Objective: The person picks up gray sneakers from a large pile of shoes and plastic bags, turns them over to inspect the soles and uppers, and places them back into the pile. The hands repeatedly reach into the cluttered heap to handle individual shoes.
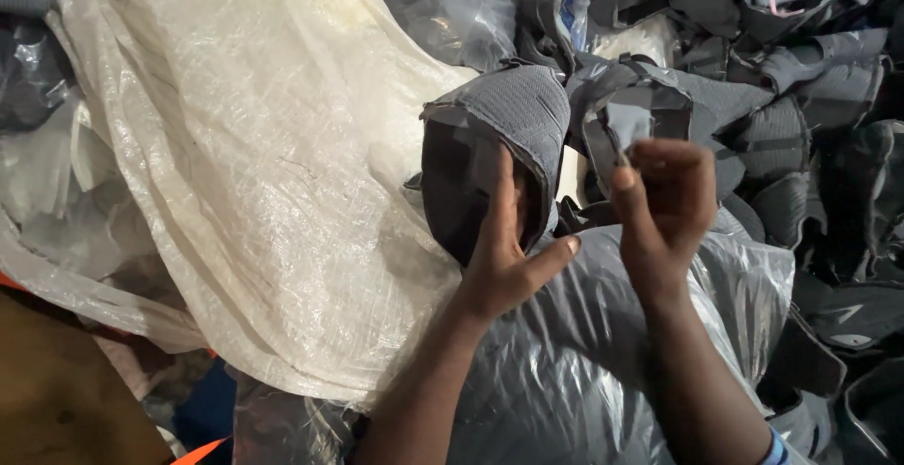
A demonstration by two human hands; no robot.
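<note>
My left hand [504,258] lies flat with fingers spread inside the grey shoe upper [499,145], propping it open rather than gripping it. My right hand [664,206] is curled tight, pinching a grey strap [603,140] that runs to the upper's right side. The upper sits in the middle, over a clear plastic bag [584,352], with a white woven sack [254,173] on the left and a pile of uppers [800,98] far right. If I pull the strap too hard it could tear loose, and the upper could slide off my open left hand onto the slick bag
</note>
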